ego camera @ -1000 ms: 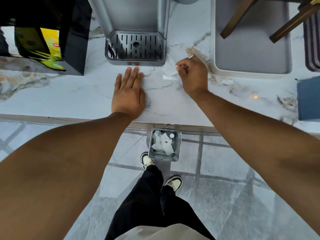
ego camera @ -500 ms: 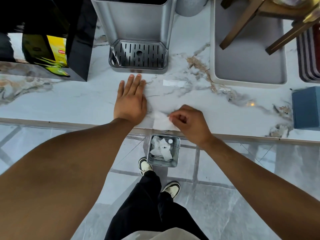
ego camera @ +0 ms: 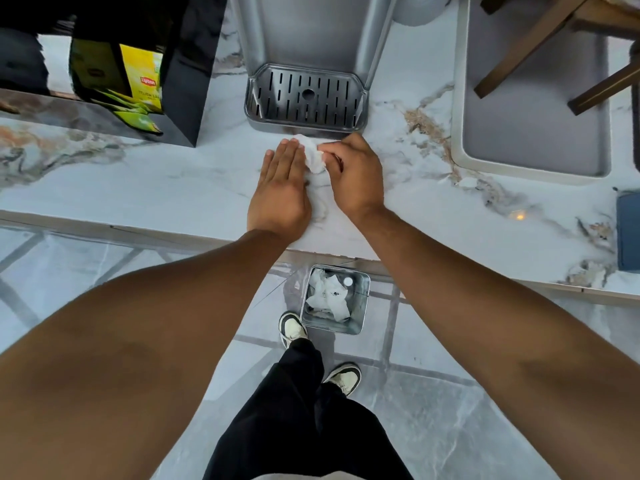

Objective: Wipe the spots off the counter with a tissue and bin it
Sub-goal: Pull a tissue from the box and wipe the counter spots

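Your right hand (ego camera: pixel 353 174) has its fingers (ego camera: pixel 334 147) curled and pinched onto a crumpled white tissue (ego camera: pixel 313 154), pressing it down against the marble counter (ego camera: pixel 138 188). The tissue is bunched into a wad, and its far end sits just in front of the drip tray (ego camera: pixel 304 97), close to the tray's front lip though I cannot tell whether it touches. Your left hand (ego camera: pixel 280 188) lies flat on the counter with its fingers straight and together, gripping nothing; its fingertips reach nearly as far forward as the wad, and the side of the hand touches the tissue's left edge. Both hands lie side by side just in front of the drip tray, the tissue caught between them.

The drip tray is a slotted grey metal grille at the foot of a grey machine (ego camera: pixel 311 32). Left of the drip tray stands a black box (ego camera: pixel 187 67) holding yellow tea packets (ego camera: pixel 142 81). Right of the drip tray, well apart, lies a grey serving tray (ego camera: pixel 533 157) with dark wooden legs (ego camera: pixel 533 46) resting in it. Brown veins (ego camera: pixel 426 126) mark the marble between the drip tray and the serving tray.

Nearer you than the drip tray, past the counter's edge and down on the tiled floor, is a small square metal bin (ego camera: pixel 360 317) with crumpled white tissues inside. Your shoe (ego camera: pixel 292 329) is just beside its left corner.
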A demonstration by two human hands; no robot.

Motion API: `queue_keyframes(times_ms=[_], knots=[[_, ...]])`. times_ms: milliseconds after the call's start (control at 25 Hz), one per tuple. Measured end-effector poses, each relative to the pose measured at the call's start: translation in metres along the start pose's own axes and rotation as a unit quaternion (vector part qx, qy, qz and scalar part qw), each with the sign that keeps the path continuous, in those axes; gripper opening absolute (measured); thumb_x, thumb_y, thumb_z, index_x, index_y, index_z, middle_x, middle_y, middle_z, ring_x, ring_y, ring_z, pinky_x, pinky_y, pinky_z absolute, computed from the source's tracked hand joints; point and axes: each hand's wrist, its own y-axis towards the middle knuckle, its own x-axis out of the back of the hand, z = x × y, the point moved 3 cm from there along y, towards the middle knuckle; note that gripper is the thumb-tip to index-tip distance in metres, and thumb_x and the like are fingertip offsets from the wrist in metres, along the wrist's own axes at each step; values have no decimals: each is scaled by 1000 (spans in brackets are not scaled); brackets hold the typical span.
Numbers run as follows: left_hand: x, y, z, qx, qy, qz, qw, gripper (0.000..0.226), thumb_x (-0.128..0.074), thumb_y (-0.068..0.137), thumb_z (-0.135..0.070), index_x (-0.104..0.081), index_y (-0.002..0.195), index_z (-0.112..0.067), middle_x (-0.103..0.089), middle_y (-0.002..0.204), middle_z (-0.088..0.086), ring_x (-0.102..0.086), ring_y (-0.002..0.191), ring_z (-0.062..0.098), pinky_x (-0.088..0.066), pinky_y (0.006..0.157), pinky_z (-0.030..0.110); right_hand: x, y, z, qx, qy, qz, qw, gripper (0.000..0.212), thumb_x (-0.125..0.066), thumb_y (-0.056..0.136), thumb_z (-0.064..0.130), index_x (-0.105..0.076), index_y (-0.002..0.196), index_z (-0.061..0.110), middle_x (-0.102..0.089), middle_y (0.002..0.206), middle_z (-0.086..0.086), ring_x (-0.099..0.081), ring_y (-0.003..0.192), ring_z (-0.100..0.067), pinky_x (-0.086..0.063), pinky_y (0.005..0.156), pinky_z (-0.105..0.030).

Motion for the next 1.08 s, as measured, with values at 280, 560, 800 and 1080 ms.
queue_keyframes(times_ms=[280, 560, 800, 1080], knots=[[2, -1, 0, -12, 38, 17, 999, 56, -39, 94, -7, -30, 149, 3, -20, 162, 18, -12, 152, 32, -6, 125, 44, 31, -109, -17, 86, 52, 173, 980, 15, -61, 93, 5, -73, 99, 11, -61, 94, -3, -58, 80, -11, -43, 74, -19], [1, 1, -2, -13, 40, 12, 999, 56, -41, 92, -7, -34, 147, 4, -23, 161, 19, -15, 151, 33, -7, 124, 46, 103, -99, -80, -149, 12, -141, 979, 17, -60, 87, 11, -75, 93, 15, -62, 82, 1, -59, 74, -10, -40, 70, -16], [1, 0, -4, -14, 42, 1, 999, 58, -37, 88, -10, -37, 145, 2, -27, 159, 19, -19, 150, 33, -10, 124, 46, 114, -55, -129, -314, -94, -214, 920, 27, -47, 94, 10, -70, 107, 14, -62, 106, -13, -58, 98, -31, -39, 84, -26], [-2, 2, -4, -10, 55, 11, 998, 57, -39, 90, -10, -34, 146, 1, -25, 161, 17, -17, 151, 31, -9, 124, 45, 84, -130, -83, -158, -118, -138, 971, 21, -50, 96, 8, -67, 108, 7, -60, 102, -16, -58, 92, -34, -47, 82, -38]])
